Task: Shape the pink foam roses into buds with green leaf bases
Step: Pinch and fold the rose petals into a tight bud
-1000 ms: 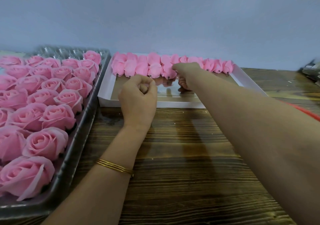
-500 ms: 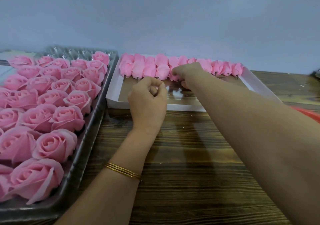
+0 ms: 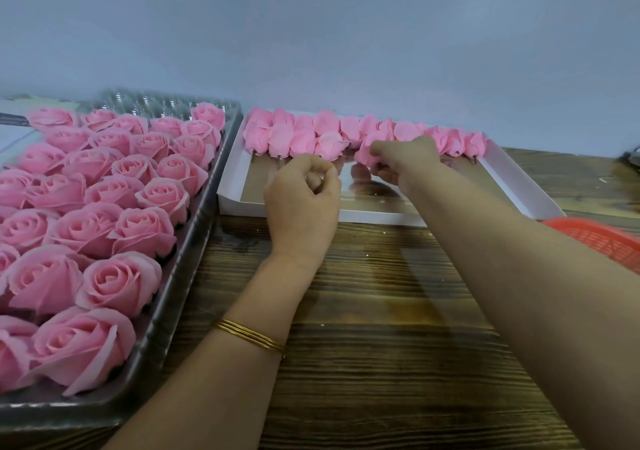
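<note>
A person's right hand (image 3: 405, 158) reaches to the far side of a white box (image 3: 512, 179) and pinches a pink bud (image 3: 365, 153) between curled fingers and thumb, the bud sitting at the fingertips and touching the row of buds (image 3: 301, 138) that runs to either side of the grip along the box's far wall. Small dark bases poke out under several buds; their colour is too dim to tell. Just left of the grip and a little nearer the person, the left hand (image 3: 301, 200) hangs over the box's near rim with its fingers curled into a loose fist and the thumb against the forefinger. Nothing shows inside it. Thin gold bangles (image 3: 249, 337) circle that wrist. Well to the left of the grip, a grey plastic tray (image 3: 166, 311) lies beside the box, packed with open pink roses (image 3: 142, 231) in rows, petals up, its far corner bare. Right of the grip and nearer, behind the right forearm, the edge of a red basket (image 3: 602, 238) shows. Box, tray and basket all rest on a dark wooden table (image 3: 381, 345) set against a pale wall (image 3: 346, 34).
</note>
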Demonstrator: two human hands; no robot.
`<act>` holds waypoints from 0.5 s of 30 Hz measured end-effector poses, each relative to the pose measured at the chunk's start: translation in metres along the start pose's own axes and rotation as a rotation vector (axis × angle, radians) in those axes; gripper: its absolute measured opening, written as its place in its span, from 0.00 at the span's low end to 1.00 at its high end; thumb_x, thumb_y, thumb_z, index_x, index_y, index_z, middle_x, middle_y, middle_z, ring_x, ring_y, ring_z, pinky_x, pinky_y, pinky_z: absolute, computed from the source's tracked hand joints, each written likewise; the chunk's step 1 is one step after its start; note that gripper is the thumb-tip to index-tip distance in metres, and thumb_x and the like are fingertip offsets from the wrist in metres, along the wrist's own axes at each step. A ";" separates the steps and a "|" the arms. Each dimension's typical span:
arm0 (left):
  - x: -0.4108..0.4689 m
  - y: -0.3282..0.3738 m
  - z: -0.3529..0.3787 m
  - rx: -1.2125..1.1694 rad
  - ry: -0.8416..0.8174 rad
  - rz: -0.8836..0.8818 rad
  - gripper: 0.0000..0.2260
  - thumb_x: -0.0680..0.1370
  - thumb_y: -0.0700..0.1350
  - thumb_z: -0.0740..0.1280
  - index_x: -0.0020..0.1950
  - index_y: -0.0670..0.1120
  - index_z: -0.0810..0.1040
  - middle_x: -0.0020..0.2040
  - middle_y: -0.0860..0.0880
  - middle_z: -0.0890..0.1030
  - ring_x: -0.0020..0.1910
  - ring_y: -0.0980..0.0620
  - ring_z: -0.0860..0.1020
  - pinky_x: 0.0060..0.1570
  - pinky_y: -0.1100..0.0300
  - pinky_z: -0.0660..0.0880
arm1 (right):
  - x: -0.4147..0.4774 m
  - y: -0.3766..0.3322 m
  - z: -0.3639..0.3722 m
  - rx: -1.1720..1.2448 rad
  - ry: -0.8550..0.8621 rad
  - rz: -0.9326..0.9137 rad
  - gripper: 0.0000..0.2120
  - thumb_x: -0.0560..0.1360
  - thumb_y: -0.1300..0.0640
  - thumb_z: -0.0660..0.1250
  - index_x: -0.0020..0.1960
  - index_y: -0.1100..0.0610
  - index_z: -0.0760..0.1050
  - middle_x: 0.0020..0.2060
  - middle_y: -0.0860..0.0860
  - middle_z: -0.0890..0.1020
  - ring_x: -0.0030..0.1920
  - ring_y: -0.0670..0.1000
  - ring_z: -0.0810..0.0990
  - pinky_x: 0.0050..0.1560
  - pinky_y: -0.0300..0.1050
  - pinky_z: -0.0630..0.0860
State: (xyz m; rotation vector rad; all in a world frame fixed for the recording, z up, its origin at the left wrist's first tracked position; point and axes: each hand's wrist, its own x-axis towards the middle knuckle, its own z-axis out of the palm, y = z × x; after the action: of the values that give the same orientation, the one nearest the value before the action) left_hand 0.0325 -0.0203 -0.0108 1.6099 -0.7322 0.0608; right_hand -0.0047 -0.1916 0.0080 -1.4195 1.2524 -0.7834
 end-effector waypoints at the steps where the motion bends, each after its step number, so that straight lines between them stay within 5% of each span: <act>1: 0.000 0.000 0.000 -0.018 -0.008 -0.002 0.08 0.77 0.39 0.69 0.39 0.49 0.78 0.28 0.53 0.72 0.31 0.57 0.72 0.44 0.64 0.74 | -0.002 0.001 -0.003 0.027 0.002 -0.010 0.09 0.67 0.65 0.71 0.45 0.66 0.77 0.34 0.58 0.82 0.27 0.51 0.81 0.25 0.37 0.74; 6: 0.000 0.003 0.002 -0.153 -0.025 -0.037 0.06 0.75 0.37 0.70 0.43 0.48 0.79 0.35 0.56 0.77 0.35 0.64 0.76 0.39 0.72 0.73 | -0.032 -0.002 -0.024 0.170 -0.043 -0.066 0.07 0.68 0.65 0.72 0.33 0.63 0.76 0.29 0.56 0.80 0.31 0.51 0.80 0.29 0.36 0.76; 11: -0.003 0.007 0.007 -0.338 -0.116 -0.176 0.06 0.75 0.39 0.70 0.45 0.50 0.78 0.43 0.47 0.82 0.47 0.47 0.82 0.52 0.48 0.80 | -0.072 -0.002 -0.051 0.367 -0.153 -0.111 0.06 0.72 0.64 0.73 0.44 0.66 0.78 0.32 0.56 0.82 0.33 0.50 0.82 0.32 0.34 0.76; 15: -0.007 0.015 0.014 -0.455 -0.211 -0.321 0.03 0.73 0.41 0.69 0.45 0.44 0.77 0.41 0.43 0.83 0.41 0.49 0.85 0.52 0.45 0.81 | -0.096 0.003 -0.062 0.506 -0.212 -0.081 0.07 0.72 0.64 0.73 0.41 0.61 0.75 0.28 0.53 0.81 0.32 0.49 0.82 0.30 0.34 0.74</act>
State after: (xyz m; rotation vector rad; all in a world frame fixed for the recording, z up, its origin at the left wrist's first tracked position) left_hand 0.0145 -0.0297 -0.0041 1.2842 -0.5857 -0.4827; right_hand -0.0863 -0.1165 0.0351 -1.1066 0.7667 -0.9019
